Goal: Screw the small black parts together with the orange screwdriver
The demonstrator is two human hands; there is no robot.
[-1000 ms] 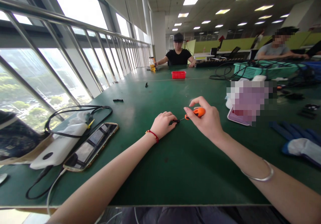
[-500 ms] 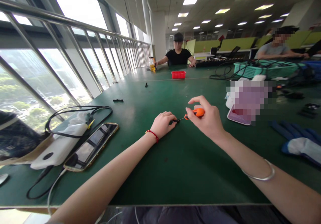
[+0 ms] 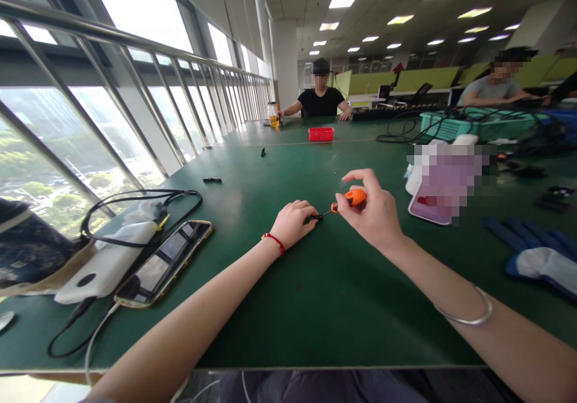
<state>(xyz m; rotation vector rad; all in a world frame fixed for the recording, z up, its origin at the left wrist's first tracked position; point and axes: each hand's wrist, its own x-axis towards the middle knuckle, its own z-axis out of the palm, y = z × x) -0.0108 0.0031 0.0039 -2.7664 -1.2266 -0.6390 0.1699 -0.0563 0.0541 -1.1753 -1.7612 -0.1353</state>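
Note:
My right hand (image 3: 373, 210) is closed round the orange-and-black handle of a screwdriver (image 3: 354, 197), with the index finger lifted off it. The thin shaft slants down to the left and meets a small black part (image 3: 317, 217). That part is pinched in the fingers of my left hand (image 3: 295, 222), low over the green table (image 3: 288, 307). Most of the black part is hidden by those fingers, so its kind cannot be made out.
To the left lie a phone (image 3: 164, 264), a white power bank (image 3: 108, 261) and looped black cable. On the right are a blue-and-white glove (image 3: 541, 261) and a teal basket (image 3: 478, 125). A red tray (image 3: 321, 134) stands ahead, before a seated person (image 3: 321, 101).
The screwdriver handle has tilted up slightly, and my right hand has shifted a little with it. My left hand and the black part stay in place.

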